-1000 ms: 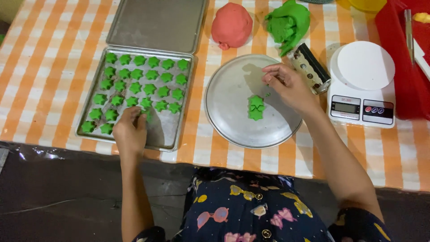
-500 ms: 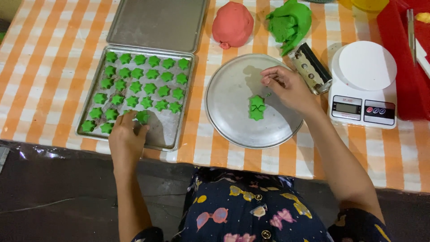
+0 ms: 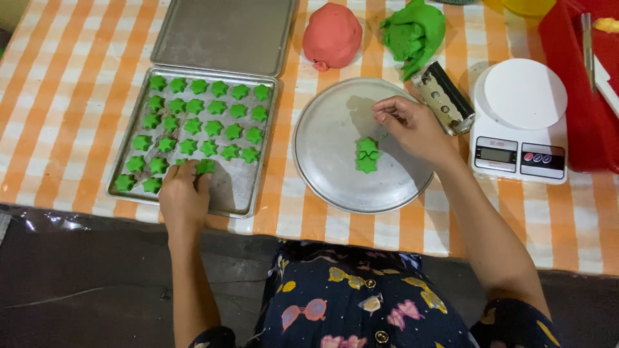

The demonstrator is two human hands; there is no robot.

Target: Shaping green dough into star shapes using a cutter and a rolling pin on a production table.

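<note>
A square metal baking tray (image 3: 248, 193) lies at the left and holds several small green star-shaped dough pieces (image 3: 205, 125) in rows. My left hand (image 3: 184, 193) rests on the tray's near part, fingertips on a green star (image 3: 205, 166) in the front row. On a round metal plate (image 3: 335, 174) in the middle lie two green dough stars (image 3: 367, 154). My right hand (image 3: 412, 125) hovers over the plate's far right part, with its fingers pinched together just beyond those stars.
An empty second tray (image 3: 225, 32) sits behind the first. A red dough ball (image 3: 332, 35) and a lump of green dough (image 3: 412, 32) lie at the back. A metal cutter (image 3: 445, 96), a white kitchen scale (image 3: 522, 122) and a red tray (image 3: 583, 84) stand at the right.
My left hand has slid slightly right and forward onto the tray's front row. My right hand has stayed over the plate's far right part.
</note>
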